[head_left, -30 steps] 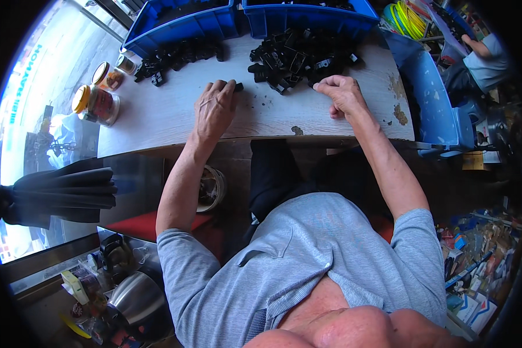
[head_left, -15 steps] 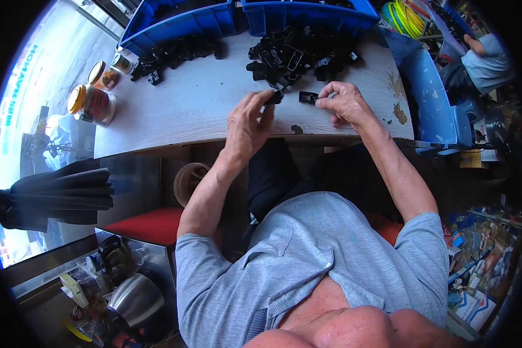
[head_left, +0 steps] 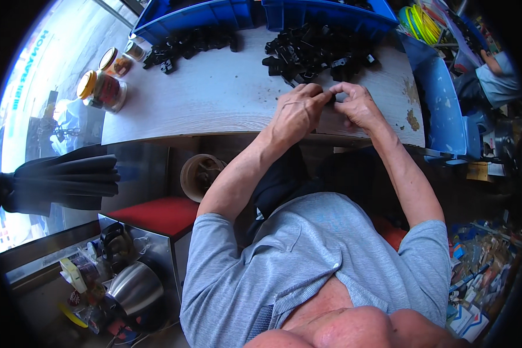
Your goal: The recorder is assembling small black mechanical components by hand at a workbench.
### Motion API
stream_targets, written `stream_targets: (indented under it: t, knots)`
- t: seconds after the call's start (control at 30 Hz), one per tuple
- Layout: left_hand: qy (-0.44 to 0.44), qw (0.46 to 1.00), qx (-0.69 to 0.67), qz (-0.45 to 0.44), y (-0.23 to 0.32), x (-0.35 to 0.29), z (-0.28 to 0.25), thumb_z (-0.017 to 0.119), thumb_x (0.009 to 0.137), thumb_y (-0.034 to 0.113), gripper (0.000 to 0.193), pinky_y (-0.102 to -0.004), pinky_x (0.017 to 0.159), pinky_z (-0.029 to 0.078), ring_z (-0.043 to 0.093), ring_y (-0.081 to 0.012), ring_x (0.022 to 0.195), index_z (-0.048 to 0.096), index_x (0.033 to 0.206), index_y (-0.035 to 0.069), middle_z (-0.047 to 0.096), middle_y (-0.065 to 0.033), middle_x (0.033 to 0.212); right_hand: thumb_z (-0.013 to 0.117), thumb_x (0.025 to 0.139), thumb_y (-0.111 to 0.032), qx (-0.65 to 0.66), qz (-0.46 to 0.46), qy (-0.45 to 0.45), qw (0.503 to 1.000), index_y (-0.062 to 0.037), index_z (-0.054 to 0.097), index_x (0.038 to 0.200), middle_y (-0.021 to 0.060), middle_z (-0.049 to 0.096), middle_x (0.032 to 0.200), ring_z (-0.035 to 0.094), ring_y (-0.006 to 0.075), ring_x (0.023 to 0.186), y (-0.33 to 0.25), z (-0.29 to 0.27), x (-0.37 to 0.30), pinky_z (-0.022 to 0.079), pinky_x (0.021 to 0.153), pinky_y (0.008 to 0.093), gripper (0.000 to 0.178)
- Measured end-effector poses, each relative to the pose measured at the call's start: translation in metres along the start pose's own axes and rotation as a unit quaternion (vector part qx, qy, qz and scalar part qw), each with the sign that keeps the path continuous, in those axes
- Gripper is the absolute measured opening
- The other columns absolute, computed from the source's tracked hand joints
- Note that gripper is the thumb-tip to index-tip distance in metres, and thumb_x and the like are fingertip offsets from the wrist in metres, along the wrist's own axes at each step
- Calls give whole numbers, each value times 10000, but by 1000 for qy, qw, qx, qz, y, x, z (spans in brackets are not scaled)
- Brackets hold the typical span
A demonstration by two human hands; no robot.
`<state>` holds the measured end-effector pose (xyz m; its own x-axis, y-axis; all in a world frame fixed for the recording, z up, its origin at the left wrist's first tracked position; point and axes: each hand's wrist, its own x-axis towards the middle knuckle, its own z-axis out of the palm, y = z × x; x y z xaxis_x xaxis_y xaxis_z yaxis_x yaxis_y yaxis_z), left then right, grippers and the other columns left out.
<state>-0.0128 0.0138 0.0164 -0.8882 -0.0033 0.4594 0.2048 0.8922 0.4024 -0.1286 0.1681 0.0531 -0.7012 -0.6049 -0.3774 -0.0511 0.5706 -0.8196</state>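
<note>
As both hands meet above the front of the pale table (head_left: 214, 104), the entries begin at the fingertips.

Left hand (head_left: 298, 111): back uppermost, fingers bent and drawn close together, tips closed on a small black part (head_left: 332, 99) at the meeting point; thumb largely hidden.

Right hand (head_left: 359, 107): index finger arched, thumb beneath, the two pinched nearly together on the black part from the other side; remaining fingers loosely curled under the palm. Fingertips of the two hands touching or all but touching. Part mostly covered by the fingers; one piece or two, cannot be told.

Larger heap of black parts (head_left: 307, 53): loose, tangled, just beyond the hands, in front of the right blue bin (head_left: 330, 18).

Smaller heap of black parts (head_left: 185, 47): a low strip to the left, well apart from the hands, before the left blue bin (head_left: 197, 24).

Jars, three, at the table's left edge: one yellow-lidded jar (head_left: 102, 91), nearest; one smaller jar (head_left: 116, 62) of orange-brown contents; one small tin-like jar (head_left: 134, 50), farthest.

Light blue tub (head_left: 442, 110): standing beside the table's right edge.
</note>
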Motion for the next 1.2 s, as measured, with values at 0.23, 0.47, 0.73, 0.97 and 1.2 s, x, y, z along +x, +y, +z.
stream_targets:
  t: [0.23,0.47,0.73,0.97,1.2]
  knots:
    - [-33,997,69,15,0,-16,1,726,823,58,596,-385,938,548,611,-304,1146,599,1400,136,653,-80,1271,685,814,-23,6,-18,7,1000,-71,681,1053,-28,505,543,487,98,414,-1,5,-1,377,383,273,244]
    - [115,993,-11,5,-8,-14,0,690,825,47,432,-435,835,556,623,-318,1092,643,1250,109,664,-98,1177,759,834,-91,-18,-20,3,1000,-65,691,1117,-3,567,581,505,105,445,4,0,-3,442,424,281,292]
    - [161,908,277,-269,-154,26,-57,652,911,309,250,-486,856,523,643,-373,983,749,1033,113,713,-148,1013,794,840,-158,186,-2,90,978,-32,630,1145,-8,522,552,571,114,437,39,-52,-3,550,453,284,368]
    - [119,916,274,-268,-185,19,-53,605,922,292,262,-501,832,548,676,-374,966,778,956,99,724,-155,977,798,861,-208,269,27,339,901,-98,678,1111,4,507,562,611,153,530,66,-118,3,613,572,365,299]
    - [87,924,210,-307,-177,2,-70,585,944,381,367,-489,781,536,699,-398,884,758,892,62,721,-194,891,836,828,-238,237,0,204,950,-74,683,1041,23,559,599,578,130,449,40,-67,14,563,465,302,309]
